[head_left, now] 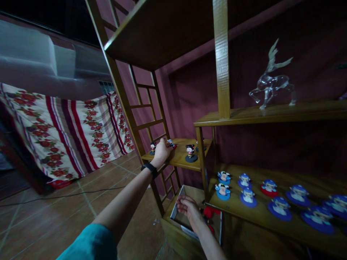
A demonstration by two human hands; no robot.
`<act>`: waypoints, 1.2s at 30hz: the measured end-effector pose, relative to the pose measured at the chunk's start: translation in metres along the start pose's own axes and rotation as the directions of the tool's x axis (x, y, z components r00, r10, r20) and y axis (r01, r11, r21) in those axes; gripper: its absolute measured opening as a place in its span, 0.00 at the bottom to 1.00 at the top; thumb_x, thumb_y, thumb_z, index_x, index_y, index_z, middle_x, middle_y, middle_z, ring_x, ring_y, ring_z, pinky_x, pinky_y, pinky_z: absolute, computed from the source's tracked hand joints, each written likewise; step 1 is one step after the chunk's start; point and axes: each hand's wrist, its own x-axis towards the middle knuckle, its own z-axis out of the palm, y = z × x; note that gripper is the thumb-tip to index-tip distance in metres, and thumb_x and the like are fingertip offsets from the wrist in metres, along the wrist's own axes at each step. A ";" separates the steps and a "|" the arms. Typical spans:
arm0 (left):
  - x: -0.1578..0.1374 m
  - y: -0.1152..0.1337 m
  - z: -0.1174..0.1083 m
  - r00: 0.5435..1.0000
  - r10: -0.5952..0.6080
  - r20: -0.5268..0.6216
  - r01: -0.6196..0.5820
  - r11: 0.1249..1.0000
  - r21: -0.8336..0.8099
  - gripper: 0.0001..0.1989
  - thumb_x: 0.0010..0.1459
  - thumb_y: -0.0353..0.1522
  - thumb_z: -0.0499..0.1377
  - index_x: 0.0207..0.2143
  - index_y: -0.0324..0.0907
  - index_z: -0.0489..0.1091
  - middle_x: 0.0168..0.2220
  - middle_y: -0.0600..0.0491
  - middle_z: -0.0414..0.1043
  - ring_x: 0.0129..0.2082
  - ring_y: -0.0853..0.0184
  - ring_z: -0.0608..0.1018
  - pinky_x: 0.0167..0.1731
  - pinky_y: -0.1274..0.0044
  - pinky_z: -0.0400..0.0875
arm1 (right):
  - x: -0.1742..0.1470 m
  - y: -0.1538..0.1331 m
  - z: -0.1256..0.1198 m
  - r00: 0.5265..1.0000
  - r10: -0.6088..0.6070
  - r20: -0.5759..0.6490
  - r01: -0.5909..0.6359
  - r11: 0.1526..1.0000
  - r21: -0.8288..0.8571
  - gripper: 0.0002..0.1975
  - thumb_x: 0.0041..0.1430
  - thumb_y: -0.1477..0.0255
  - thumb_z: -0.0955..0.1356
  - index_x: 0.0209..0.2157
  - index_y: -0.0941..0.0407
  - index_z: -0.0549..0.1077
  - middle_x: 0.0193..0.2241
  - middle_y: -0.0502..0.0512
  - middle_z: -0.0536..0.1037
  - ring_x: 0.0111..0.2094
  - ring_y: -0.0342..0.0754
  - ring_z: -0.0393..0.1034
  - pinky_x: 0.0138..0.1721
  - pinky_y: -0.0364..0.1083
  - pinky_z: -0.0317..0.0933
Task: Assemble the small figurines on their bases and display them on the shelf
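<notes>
My left hand (162, 151), with a black band at the wrist, reaches onto the small middle shelf (179, 161). Its fingers are closed at a small figurine with a red base (171, 143), partly hidden by the hand. Left of that hand stands a dark-haired figurine (153, 147); to its right is another on a dark round base (191, 153), with one more figurine (200, 144) partly hidden behind. Over a white-edged box (177, 224) hovers my right hand (189, 210), fingers loosely curved and apart from the thumb, nothing visible in it. Red items (210, 212) lie in the box.
Several blue figurines (248, 196) stand on the lower right shelf (235, 209). A clear glass deer (272, 86) stands on the shelf above. A wooden post (221, 61) divides the unit. At left hang a floral cloth (67, 133) and, on the tiled floor, a cable (67, 195).
</notes>
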 end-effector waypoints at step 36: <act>-0.002 0.004 -0.001 1.000 -0.002 -0.002 0.002 0.992 -0.130 0.19 0.40 0.33 0.67 0.34 0.41 0.63 0.32 0.48 0.74 0.34 0.62 0.76 0.32 0.76 0.65 | 0.004 0.016 0.004 0.998 0.051 -0.037 -0.055 0.989 -0.139 0.14 0.40 0.66 0.72 0.31 0.58 0.75 0.30 0.56 0.79 0.27 0.41 0.70 0.28 0.39 0.61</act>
